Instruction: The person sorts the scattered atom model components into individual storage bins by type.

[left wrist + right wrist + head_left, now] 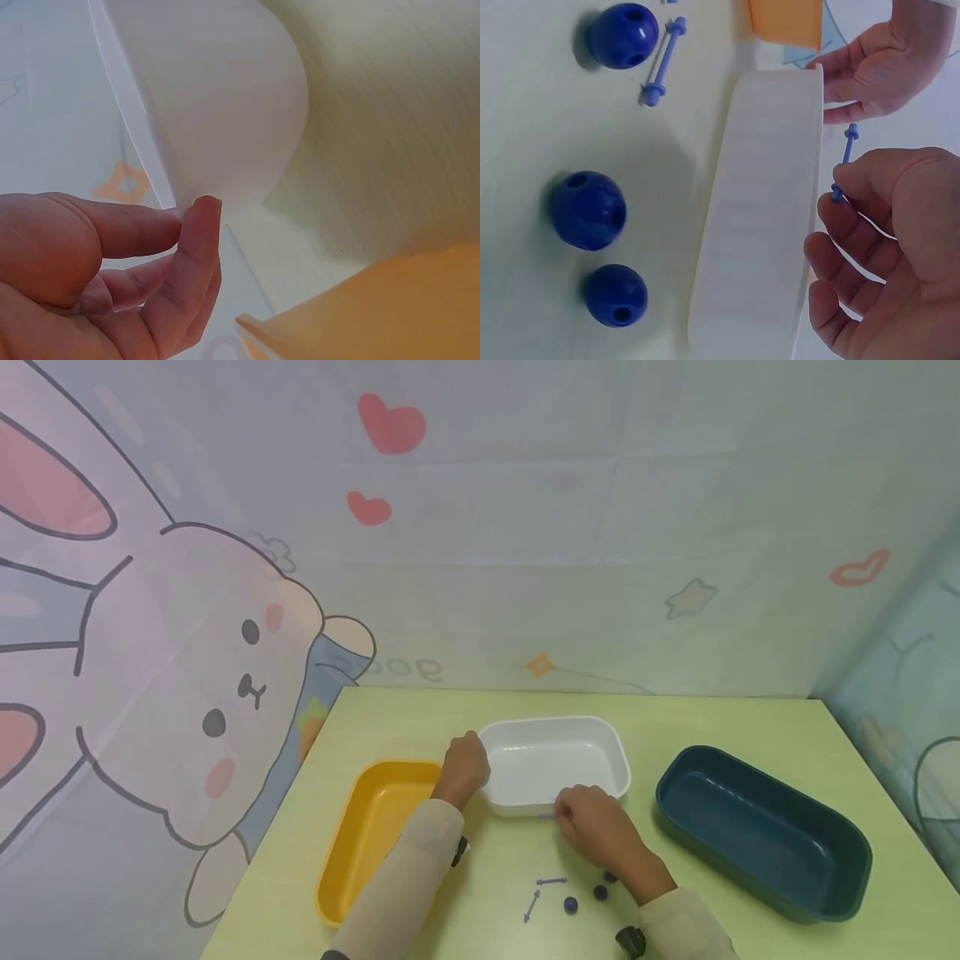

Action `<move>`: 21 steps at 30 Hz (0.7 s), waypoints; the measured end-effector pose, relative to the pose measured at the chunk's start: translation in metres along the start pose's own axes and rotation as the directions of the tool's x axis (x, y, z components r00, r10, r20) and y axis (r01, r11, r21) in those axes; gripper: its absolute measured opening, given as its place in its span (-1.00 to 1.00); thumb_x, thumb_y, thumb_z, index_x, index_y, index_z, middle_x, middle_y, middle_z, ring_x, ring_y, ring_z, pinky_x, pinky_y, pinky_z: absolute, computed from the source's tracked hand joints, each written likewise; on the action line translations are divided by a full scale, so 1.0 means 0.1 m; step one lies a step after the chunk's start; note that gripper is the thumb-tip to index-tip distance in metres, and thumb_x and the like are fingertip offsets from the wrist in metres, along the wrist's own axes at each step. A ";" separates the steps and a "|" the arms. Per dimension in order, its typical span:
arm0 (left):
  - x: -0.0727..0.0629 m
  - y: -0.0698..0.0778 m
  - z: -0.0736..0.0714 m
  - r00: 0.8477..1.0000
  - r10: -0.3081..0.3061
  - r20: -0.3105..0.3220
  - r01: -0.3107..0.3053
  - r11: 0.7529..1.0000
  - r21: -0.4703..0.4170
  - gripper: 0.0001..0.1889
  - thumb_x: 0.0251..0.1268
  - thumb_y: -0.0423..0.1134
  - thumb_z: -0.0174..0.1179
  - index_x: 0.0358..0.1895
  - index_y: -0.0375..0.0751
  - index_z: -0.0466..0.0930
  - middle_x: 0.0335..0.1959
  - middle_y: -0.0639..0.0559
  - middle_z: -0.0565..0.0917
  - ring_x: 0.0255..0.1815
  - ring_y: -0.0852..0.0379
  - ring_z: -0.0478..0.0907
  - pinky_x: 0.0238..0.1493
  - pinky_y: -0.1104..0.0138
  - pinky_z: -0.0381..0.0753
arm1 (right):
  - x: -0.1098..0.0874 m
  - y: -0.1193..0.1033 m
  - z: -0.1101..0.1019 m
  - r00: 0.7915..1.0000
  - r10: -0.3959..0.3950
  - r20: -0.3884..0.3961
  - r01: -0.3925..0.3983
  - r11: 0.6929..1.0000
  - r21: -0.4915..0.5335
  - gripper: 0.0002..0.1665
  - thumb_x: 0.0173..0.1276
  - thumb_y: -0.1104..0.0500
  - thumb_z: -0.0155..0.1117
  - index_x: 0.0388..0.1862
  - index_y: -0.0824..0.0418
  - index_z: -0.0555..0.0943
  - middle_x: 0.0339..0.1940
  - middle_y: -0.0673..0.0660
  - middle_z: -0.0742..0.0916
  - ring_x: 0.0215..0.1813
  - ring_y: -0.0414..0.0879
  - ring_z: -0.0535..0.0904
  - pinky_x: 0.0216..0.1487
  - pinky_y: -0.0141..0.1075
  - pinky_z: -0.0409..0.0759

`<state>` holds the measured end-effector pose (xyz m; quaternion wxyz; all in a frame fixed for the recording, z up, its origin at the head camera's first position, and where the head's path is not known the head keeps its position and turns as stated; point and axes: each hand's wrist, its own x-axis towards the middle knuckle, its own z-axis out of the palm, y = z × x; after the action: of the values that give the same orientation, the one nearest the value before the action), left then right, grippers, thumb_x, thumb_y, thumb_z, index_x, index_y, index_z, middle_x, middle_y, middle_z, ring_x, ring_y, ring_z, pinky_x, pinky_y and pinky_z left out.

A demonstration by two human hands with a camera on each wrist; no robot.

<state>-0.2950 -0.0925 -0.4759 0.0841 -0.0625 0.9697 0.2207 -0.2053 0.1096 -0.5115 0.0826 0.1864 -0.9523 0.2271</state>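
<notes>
A white plastic bin [551,768] stands in the middle of the table. At its left end my left hand [465,767] pinches the rim; the left wrist view shows thumb and fingertips meeting at the bin's corner [217,112]. Close by the bin's front right side is my right hand [596,825], pinching a small blue rod with knobbed ends [847,154] between thumb and index finger. Two similar blue rods [552,881] lie on the table, and several dark blue balls with holes [589,210] rest nearby, one partly hidden by the right wrist in the head view.
To the left is a yellow bin [356,827], partly covered by my left forearm. A dark teal bin [765,835] stands at an angle on the right. Behind the light green table [420,718] hangs a printed cloth [495,585] with a rabbit and hearts.
</notes>
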 end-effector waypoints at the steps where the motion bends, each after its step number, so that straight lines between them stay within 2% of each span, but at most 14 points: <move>1: 0.00 0.00 0.00 1.000 0.001 0.000 -0.001 1.000 0.002 -0.71 0.44 -0.46 0.10 0.16 -0.47 0.42 0.00 -0.36 0.59 -0.13 -0.10 0.56 0.12 0.08 0.69 | 0.01 0.01 0.00 1.000 0.009 -0.001 -0.009 1.000 0.000 -0.84 0.29 0.28 0.33 -0.46 0.06 0.63 -0.51 -0.06 0.62 -0.38 -0.13 0.45 -0.25 -0.20 0.46; 12: 0.01 -0.03 0.03 1.000 -0.006 0.004 0.006 1.000 -0.006 -0.71 0.44 -0.47 0.10 0.16 -0.45 0.42 -0.01 -0.35 0.60 -0.13 -0.09 0.58 0.09 0.09 0.71 | 0.14 0.06 -0.01 0.996 0.053 -0.067 -0.057 0.997 -0.055 -0.90 0.30 0.26 0.30 -0.42 0.11 0.67 -0.46 0.03 0.68 -0.32 -0.01 0.54 -0.29 -0.11 0.53; 21: 0.03 -0.03 0.03 1.000 -0.024 0.004 0.024 1.000 -0.005 -0.71 0.43 -0.46 0.13 0.16 -0.44 0.43 -0.03 -0.33 0.61 -0.16 -0.07 0.57 0.08 0.11 0.71 | 0.23 0.07 0.00 0.995 0.087 -0.038 -0.090 0.991 -0.101 -0.89 0.35 0.24 0.27 -0.38 0.12 0.69 -0.43 0.05 0.70 -0.31 0.01 0.49 -0.30 -0.12 0.48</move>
<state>-0.2969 -0.0937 -0.4801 0.0887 -0.0738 0.9682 0.2221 -0.2296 0.1081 -0.5091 0.0980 0.1355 -0.9685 0.1843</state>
